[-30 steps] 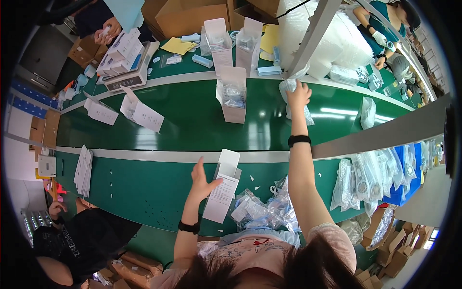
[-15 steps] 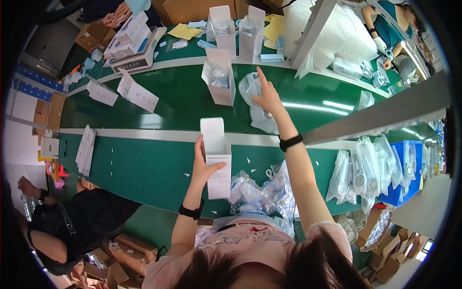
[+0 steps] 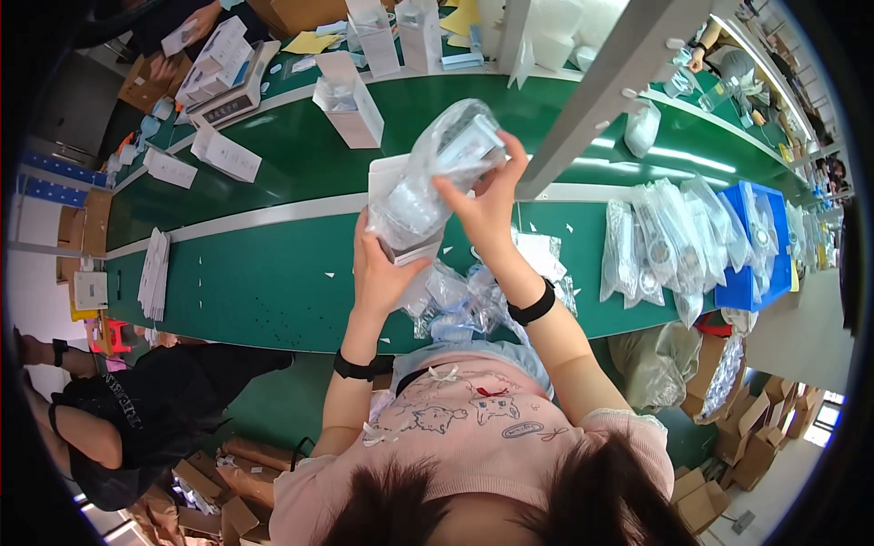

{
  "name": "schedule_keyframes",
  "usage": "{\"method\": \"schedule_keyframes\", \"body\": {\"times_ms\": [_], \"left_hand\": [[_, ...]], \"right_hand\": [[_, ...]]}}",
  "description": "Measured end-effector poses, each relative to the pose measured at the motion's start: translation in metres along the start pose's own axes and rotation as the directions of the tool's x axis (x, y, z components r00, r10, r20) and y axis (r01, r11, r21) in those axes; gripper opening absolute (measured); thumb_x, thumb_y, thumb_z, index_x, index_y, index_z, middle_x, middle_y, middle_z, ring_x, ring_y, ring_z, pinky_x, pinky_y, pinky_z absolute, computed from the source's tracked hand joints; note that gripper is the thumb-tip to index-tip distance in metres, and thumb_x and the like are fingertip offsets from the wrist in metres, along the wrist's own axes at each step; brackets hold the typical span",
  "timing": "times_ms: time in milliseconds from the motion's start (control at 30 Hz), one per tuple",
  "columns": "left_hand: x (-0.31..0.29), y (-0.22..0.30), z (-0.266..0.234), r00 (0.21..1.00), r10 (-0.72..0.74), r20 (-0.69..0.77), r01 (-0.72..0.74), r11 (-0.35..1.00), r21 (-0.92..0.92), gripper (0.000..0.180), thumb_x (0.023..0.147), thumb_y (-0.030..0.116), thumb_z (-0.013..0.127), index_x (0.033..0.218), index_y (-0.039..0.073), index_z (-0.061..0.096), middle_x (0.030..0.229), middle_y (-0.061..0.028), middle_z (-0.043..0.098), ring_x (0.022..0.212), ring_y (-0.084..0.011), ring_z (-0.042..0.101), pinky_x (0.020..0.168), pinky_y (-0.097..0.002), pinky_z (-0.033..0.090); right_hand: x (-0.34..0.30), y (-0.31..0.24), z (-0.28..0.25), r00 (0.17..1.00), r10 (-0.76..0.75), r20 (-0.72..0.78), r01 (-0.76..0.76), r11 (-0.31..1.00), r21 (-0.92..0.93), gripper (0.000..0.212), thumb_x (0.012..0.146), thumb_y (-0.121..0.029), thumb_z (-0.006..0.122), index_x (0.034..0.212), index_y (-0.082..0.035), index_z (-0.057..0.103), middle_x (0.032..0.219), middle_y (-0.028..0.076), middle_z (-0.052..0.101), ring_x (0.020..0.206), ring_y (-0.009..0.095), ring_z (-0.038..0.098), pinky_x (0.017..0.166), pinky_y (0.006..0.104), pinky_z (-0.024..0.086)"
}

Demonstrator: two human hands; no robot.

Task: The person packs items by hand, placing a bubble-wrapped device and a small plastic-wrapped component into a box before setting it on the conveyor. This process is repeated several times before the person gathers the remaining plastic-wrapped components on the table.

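My left hand (image 3: 375,278) is wrapped round a white carton (image 3: 384,170) with its flap up, held above the near green table. In my right hand (image 3: 492,202) is a clear plastic bag (image 3: 421,193) with pale, partly white contents, gripped between thumb and fingers at its upper end. The bag lies tilted over the carton's open top, its lower end at the opening; how far inside it reaches is hidden. Under my wrists, several bagged parts (image 3: 455,305) lie heaped at the table's near edge.
Beyond a pale rail runs a green belt (image 3: 300,168) with open white cartons (image 3: 350,114). A slanting grey post (image 3: 583,109) stands close to my right hand. To the right are bagged round parts (image 3: 651,241) and a blue bin (image 3: 760,246). A person in black (image 3: 155,409) is at left.
My right hand has drawn back from the belt, bringing the bag to the carton. My left hand has raised the carton and tilted it. The view has shifted.
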State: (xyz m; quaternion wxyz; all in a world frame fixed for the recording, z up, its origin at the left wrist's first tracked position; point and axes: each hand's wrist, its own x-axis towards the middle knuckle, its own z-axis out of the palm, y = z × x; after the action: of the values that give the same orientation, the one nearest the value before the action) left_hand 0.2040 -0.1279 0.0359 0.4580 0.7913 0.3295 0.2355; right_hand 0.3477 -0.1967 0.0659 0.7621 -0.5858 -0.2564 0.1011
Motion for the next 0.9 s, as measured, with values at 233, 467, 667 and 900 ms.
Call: {"method": "schedule_keyframes", "body": {"times_ms": [233,467,667,900], "left_hand": [[-0.018,-0.005,0.000,0.873,0.487,0.009,-0.453,0.805,0.383,0.079,0.050,0.010,0.082,0.105,0.010,0.024,0.127,-0.0237,0.031,0.112,-0.0366,0.039,0.091,-0.0455,0.036],[-0.026,-0.027,-0.009,0.902,0.290,-0.320,-0.356,0.919,-0.171,0.083,0.050,0.005,0.082,0.106,0.010,0.021,0.129,-0.0237,0.028,0.113,-0.0310,0.039,0.093,-0.0418,0.036],[-0.025,-0.050,-0.023,0.914,0.145,-0.380,-0.213,0.967,-0.143,0.081,0.053,-0.003,0.079,0.106,0.011,0.019,0.129,-0.0214,0.030,0.113,-0.0278,0.038,0.093,-0.0366,0.036],[-0.008,-0.043,0.010,0.950,0.057,-0.307,-0.119,0.975,-0.186,0.082,0.051,0.003,0.082,0.104,0.010,0.019,0.131,-0.0228,0.026,0.113,-0.0290,0.039,0.094,-0.0368,0.036]], "right_hand": [[-0.027,-0.014,-0.028,0.836,-0.207,0.507,0.470,0.746,-0.471,0.068,0.067,-0.021,0.071,0.124,-0.010,0.036,0.119,0.015,0.040,0.115,0.033,0.037,0.093,0.0407,0.034],[-0.094,0.009,-0.152,0.843,-0.013,0.538,0.429,0.621,-0.657,0.070,0.065,-0.033,0.069,0.126,-0.016,0.040,0.136,0.016,0.025,0.126,0.041,0.018,0.099,0.0513,0.020],[-0.187,0.047,-0.227,0.815,0.344,0.466,0.363,0.323,-0.874,0.071,0.062,-0.037,0.069,0.125,-0.020,0.042,0.136,0.018,0.023,0.127,0.040,0.016,0.101,0.0530,0.015],[-0.130,0.056,-0.216,0.851,0.240,0.467,0.362,0.377,-0.853,0.070,0.062,-0.034,0.070,0.124,-0.015,0.043,0.136,0.017,0.023,0.127,0.039,0.016,0.102,0.0497,0.015]]}}
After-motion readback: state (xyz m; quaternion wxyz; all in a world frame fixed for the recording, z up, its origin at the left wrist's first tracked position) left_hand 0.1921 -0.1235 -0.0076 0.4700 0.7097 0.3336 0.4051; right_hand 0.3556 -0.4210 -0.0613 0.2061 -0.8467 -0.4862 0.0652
